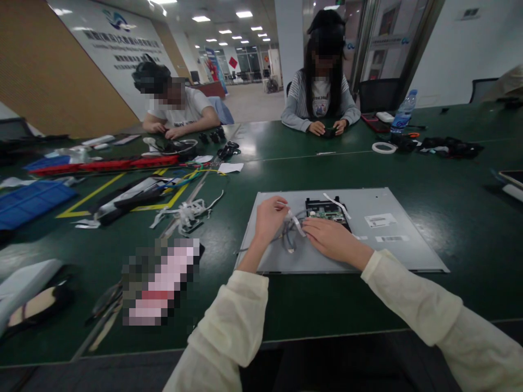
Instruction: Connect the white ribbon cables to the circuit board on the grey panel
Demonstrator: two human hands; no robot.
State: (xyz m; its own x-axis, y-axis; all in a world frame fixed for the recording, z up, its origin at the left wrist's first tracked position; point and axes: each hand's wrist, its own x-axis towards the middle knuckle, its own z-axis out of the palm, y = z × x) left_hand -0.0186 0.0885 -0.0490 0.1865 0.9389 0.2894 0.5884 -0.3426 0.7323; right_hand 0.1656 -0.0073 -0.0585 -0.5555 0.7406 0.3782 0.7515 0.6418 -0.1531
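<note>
Big green table [429, 163], w/ a grey panel [408, 250] lying flat near the front edge and a circuit board [327, 211] in its cutout. Wire bundle [289, 238] sits on the panel just left of the board. Left hand [267, 220] is pinched onto the wires. Right hand [333, 239] lies flat and unclenched, fingertips touching them.

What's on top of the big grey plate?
On the grey plate lie a dark circuit board, grey cables, a white strip and two white labels. The left hand and right hand touch the cables, and the right hand hides where they go.
</note>
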